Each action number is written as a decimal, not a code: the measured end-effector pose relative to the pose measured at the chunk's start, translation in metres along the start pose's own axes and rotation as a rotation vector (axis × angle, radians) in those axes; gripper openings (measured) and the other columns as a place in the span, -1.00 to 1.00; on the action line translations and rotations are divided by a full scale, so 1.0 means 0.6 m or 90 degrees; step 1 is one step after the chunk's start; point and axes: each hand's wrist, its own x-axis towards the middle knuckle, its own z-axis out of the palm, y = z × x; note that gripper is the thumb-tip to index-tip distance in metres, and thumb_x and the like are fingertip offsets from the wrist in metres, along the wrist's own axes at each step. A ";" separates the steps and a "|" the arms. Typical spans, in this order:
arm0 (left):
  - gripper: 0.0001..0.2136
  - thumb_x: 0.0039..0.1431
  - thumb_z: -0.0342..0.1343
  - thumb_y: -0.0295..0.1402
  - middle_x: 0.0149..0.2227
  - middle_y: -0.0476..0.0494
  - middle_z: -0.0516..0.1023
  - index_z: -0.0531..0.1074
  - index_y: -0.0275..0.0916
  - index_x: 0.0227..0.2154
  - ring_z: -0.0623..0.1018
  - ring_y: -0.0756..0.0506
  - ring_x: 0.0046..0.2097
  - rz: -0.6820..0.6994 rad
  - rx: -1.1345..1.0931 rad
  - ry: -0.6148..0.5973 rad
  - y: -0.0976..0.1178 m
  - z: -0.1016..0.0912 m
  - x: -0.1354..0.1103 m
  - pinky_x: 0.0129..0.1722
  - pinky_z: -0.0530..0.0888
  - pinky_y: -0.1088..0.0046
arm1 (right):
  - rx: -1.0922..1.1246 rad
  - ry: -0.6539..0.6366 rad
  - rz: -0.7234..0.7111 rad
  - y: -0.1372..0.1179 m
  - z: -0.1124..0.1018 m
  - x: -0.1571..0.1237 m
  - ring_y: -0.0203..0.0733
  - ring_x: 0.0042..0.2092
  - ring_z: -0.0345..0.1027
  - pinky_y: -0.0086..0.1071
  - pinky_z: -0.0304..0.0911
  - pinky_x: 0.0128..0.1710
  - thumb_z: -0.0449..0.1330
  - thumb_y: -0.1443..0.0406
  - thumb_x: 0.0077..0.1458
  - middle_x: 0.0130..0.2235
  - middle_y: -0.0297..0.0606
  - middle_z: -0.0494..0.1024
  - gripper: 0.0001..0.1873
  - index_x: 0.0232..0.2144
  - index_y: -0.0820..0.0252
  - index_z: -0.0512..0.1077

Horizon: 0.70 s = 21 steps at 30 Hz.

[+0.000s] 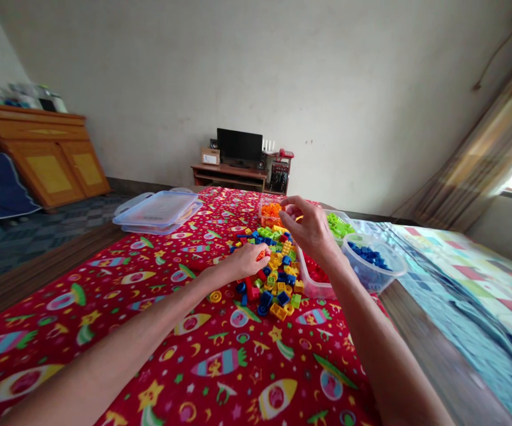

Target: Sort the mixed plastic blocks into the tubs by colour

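My left hand is closed around an orange toy building brick, low over the left side of a pile of mixed bricks. Yellow, blue, green and red pieces make up that pile. Higher and to the right, my right hand has thumb and fingers curled in a pinch beside a clear box of orange bricks. A sliver of orange-yellow shows between its fingers; whether it is a held piece or something behind cannot be made out. Under my right wrist, a clear box holds red bricks, partly hidden.
Green bricks fill another box behind my right hand, and a round clear tub holds blue ones. Stacked clear lids lie on the red patterned cloth at left. A bed adjoins on the right; a monitor stands beyond.
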 end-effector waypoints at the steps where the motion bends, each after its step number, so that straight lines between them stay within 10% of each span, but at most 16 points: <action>1: -0.77 0.17 -0.07 -0.26 -0.34 -0.15 0.56 0.42 -0.25 -0.27 0.53 -0.14 -0.29 -0.008 -0.010 0.002 -0.005 -0.001 0.001 -0.33 0.37 0.42 | -0.005 -0.006 -0.004 0.002 0.004 0.000 -0.35 -0.43 0.28 -0.47 0.13 -0.39 0.07 0.29 0.08 -0.46 -0.37 0.44 -0.80 -0.26 0.21 0.43; 5: -0.79 0.16 -0.06 -0.26 -0.42 -0.09 0.52 0.42 -0.24 -0.32 0.49 -0.07 -0.39 -0.058 -0.168 0.019 -0.016 -0.016 0.001 -0.42 0.37 0.47 | -0.027 -0.047 0.000 0.010 0.019 -0.003 -0.35 -0.45 0.26 -0.47 0.10 -0.40 0.09 0.31 0.07 -0.50 -0.39 0.42 -0.82 -0.29 0.22 0.45; 14: -0.73 0.30 -0.09 -0.26 -0.59 0.02 0.32 0.30 -0.31 -0.46 0.19 0.15 -0.67 -0.245 -1.050 -0.028 0.017 -0.051 -0.014 -0.70 0.17 0.69 | -0.005 -0.120 -0.062 -0.004 0.066 -0.022 -0.35 -0.42 0.26 -0.48 0.09 -0.39 0.13 0.35 0.10 -0.41 -0.32 0.47 -0.83 -0.24 0.22 0.46; 21: -0.76 0.23 0.05 -0.31 -0.65 0.04 0.29 0.31 -0.31 -0.52 0.28 0.10 -0.66 -0.272 -1.201 0.027 0.027 -0.050 -0.017 -0.74 0.28 0.68 | -0.032 -0.148 -0.122 -0.007 0.085 -0.031 -0.31 -0.37 0.26 -0.46 0.09 -0.38 0.11 0.34 0.14 -0.37 -0.25 0.47 -0.86 -0.29 0.21 0.48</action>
